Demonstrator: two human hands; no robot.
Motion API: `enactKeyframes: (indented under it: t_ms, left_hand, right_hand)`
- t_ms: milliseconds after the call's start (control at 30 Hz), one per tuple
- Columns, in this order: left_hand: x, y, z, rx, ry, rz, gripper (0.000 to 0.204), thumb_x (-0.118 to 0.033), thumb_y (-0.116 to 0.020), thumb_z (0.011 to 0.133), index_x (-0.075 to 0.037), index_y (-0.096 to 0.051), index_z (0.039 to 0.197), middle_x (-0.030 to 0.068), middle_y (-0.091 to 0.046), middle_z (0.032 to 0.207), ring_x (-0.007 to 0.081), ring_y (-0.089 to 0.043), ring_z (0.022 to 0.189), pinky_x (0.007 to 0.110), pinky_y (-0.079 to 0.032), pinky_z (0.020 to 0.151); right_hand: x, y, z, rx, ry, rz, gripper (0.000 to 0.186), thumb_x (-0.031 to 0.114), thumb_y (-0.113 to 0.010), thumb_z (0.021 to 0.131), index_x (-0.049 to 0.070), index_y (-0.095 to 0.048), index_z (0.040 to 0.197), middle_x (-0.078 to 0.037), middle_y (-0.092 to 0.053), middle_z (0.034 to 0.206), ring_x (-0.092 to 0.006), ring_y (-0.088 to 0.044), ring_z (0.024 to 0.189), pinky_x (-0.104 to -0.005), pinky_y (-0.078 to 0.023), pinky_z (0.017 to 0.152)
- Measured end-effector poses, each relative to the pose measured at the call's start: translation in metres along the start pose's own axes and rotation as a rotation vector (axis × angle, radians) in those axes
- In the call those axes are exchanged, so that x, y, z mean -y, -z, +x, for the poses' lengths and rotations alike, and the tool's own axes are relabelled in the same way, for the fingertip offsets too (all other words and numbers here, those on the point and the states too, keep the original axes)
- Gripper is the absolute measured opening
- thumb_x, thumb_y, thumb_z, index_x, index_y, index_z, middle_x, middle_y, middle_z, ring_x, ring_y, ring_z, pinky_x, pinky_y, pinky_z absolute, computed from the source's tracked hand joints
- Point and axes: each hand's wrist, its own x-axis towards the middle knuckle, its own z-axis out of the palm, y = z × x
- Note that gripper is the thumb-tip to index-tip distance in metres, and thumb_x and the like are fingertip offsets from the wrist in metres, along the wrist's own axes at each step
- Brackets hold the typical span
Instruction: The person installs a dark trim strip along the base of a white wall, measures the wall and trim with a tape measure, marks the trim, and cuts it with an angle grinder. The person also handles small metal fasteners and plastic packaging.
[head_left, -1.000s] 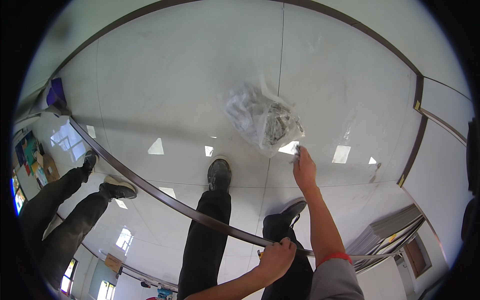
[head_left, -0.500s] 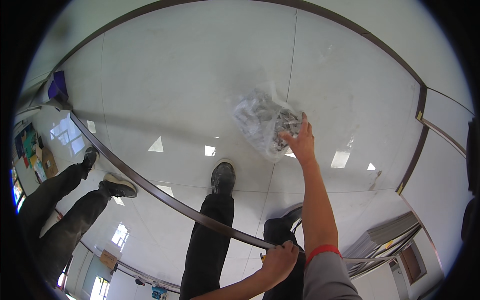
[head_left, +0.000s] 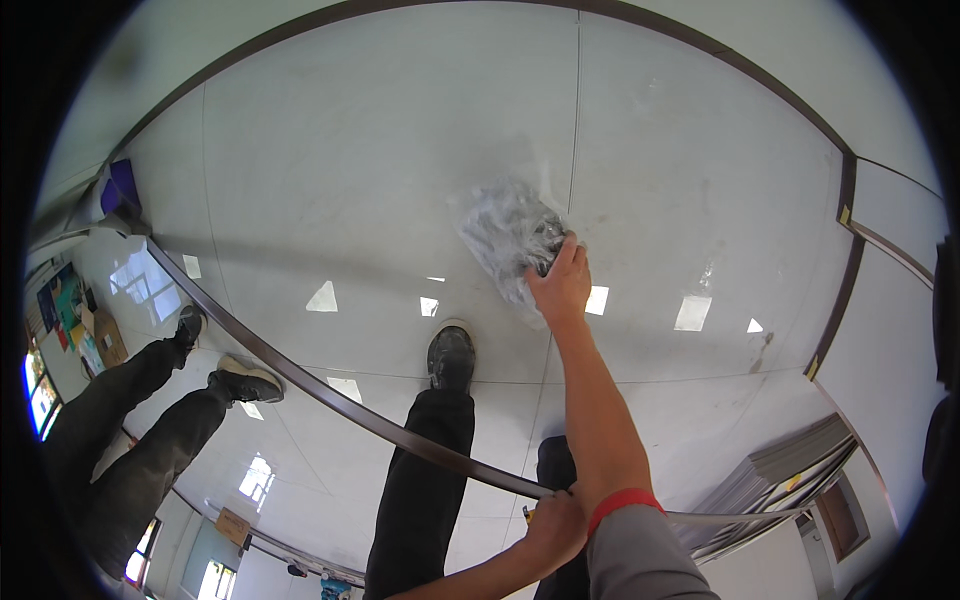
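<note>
A crumpled clear plastic bag (head_left: 508, 225) lies on the floor ahead of me, its mouth toward the right. Inside it show small grey pieces (head_left: 548, 238), too blurred to name. My right hand (head_left: 562, 285) is at that mouth, thumb and fingers curled round the pieces and the bag's edge. Close to my body, my left hand (head_left: 553, 528) is closed on a long dark brown trim strip (head_left: 425, 447), which runs away to the far left. Something small and yellow (head_left: 528, 514) shows beside my left hand; its kind is hidden.
Another person's legs (head_left: 165, 430) stand at the left, beyond the strip. A stack of grey panels (head_left: 765, 480) leans at the lower right. Brown skirting (head_left: 490, 3) edges the pale tiled floor (head_left: 350, 150). Cardboard boxes (head_left: 108, 340) and a purple object (head_left: 122, 187) are at the left.
My right hand has moved left and its fingers have closed in at the bag's mouth. The bag has shifted slightly and crumpled. My left hand keeps its hold on the strip.
</note>
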Motion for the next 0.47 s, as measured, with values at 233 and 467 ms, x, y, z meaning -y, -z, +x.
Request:
enactKeyframes:
  t_ms: [233, 467]
  left_hand:
    - [-0.006, 0.004, 0.007, -0.037, 0.045, 0.055, 0.018, -0.012, -0.061, 0.084, -0.001, -0.057, 0.098, 0.0152, -0.058, 0.092, 0.0287, -0.067, 0.069, 0.042, -0.054, 0.057]
    - [-0.018, -0.012, 0.014, -0.142, 0.069, 0.191, 0.022, -0.016, -0.061, 0.085, -0.002, -0.057, 0.102, 0.0162, -0.058, 0.097, 0.0305, -0.068, 0.072, 0.044, -0.054, 0.059]
  right_hand:
    - [-0.005, 0.073, -0.008, 0.082, 0.121, 0.103, 0.062, 0.020, -0.075, 0.075, 0.007, -0.050, 0.131, -0.017, -0.060, 0.107, -0.0388, -0.063, 0.093, -0.0472, -0.053, 0.079]
    - [-0.050, 0.268, -0.061, -0.130, 0.122, 0.204, 0.056, 0.009, -0.075, 0.074, 0.002, -0.057, 0.127, -0.016, -0.066, 0.107, -0.0333, -0.068, 0.095, -0.0409, -0.055, 0.084]
